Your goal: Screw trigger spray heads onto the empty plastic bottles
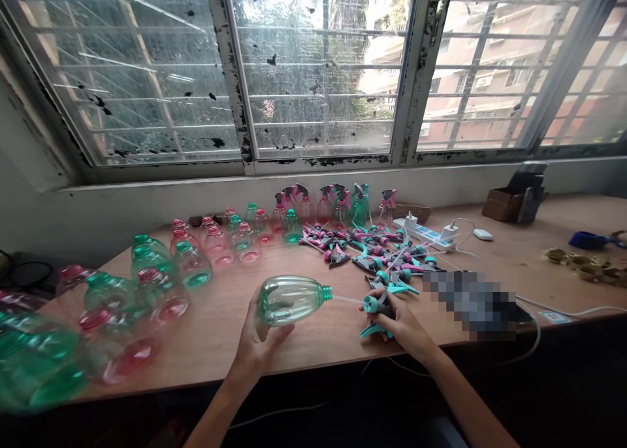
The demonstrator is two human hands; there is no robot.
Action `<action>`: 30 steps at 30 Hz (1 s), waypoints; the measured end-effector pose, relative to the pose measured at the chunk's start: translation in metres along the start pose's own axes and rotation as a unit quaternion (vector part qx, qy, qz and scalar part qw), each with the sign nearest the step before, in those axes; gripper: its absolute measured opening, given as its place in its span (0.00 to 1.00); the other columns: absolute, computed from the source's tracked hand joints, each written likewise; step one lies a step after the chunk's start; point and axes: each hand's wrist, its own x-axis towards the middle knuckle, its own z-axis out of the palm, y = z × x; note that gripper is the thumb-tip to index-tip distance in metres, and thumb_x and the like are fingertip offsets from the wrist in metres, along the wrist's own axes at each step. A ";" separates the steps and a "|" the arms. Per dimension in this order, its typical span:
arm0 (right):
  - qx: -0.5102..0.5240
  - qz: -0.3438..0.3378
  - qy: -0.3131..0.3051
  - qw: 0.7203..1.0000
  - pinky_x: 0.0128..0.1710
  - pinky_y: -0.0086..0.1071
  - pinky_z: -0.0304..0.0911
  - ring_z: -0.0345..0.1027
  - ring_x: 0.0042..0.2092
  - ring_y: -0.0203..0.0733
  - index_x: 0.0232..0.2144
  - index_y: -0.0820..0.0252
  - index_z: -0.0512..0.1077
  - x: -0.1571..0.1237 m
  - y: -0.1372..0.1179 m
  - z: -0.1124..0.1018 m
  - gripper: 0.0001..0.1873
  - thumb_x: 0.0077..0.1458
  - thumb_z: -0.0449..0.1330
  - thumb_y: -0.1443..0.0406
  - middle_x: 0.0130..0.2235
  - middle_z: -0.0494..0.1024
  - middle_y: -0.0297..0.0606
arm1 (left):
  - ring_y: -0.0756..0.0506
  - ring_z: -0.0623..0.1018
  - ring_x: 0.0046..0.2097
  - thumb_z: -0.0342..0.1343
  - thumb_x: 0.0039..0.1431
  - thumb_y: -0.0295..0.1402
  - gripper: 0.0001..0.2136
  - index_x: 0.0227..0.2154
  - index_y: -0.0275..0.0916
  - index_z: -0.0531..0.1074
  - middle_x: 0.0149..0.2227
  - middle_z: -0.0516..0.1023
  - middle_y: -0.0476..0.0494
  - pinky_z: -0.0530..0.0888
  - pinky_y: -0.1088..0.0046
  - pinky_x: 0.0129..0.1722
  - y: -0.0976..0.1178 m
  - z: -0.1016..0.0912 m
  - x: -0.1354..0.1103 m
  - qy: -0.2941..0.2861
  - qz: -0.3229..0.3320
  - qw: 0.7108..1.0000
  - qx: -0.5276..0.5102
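My left hand [262,334] is wrapped round the base of a clear green plastic bottle [291,299], which lies sideways with its threaded neck to the right. In my right hand [399,324] is a teal and grey spray trigger head [375,304]. Its thin white dip tube points left, and the tip reaches the bottle's mouth; whether it has entered I cannot tell. Both hands are above the table's front edge. Just beyond lies a pile of pink, teal and grey spray heads [379,249].
Open pink and green bottles [193,265] crowd the wooden table's [235,343] left. Several bottles with spray heads [323,206] stand by the window wall. To the right are a power strip [431,234], a blurred-out dark object [473,301], cables, a cardboard box [514,200] and gold-coloured parts [582,265].
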 end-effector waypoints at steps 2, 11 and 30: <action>-0.028 0.010 -0.032 0.999 0.19 0.26 0.63 0.68 0.28 0.38 0.44 0.56 0.70 -0.002 -0.004 0.000 0.17 0.56 0.67 0.57 0.32 0.75 0.32 | 0.34 0.74 0.59 0.66 0.54 0.41 0.39 0.65 0.45 0.53 0.55 0.75 0.38 0.69 0.54 0.61 -0.005 -0.002 -0.002 -0.050 -0.014 0.999 -0.009; 0.007 0.015 -0.059 0.998 0.32 0.28 0.70 0.72 0.33 0.38 0.45 0.57 0.74 -0.006 -0.008 0.018 0.22 0.49 0.73 0.59 0.32 0.75 0.30 | 0.34 0.64 0.66 0.60 0.63 0.37 0.35 0.66 0.60 0.45 0.67 0.56 0.41 0.75 0.55 0.56 -0.014 -0.002 -0.012 -0.157 0.010 0.984 0.082; 0.073 0.025 -0.070 0.995 0.27 0.29 0.71 0.76 0.27 0.39 0.41 0.60 0.69 0.004 -0.005 0.036 0.18 0.55 0.70 0.58 0.25 0.83 0.34 | 0.34 0.62 0.68 0.62 0.61 0.38 0.39 0.68 0.60 0.46 0.71 0.54 0.45 0.75 0.57 0.58 -0.017 -0.004 -0.004 -0.163 -0.021 0.985 0.041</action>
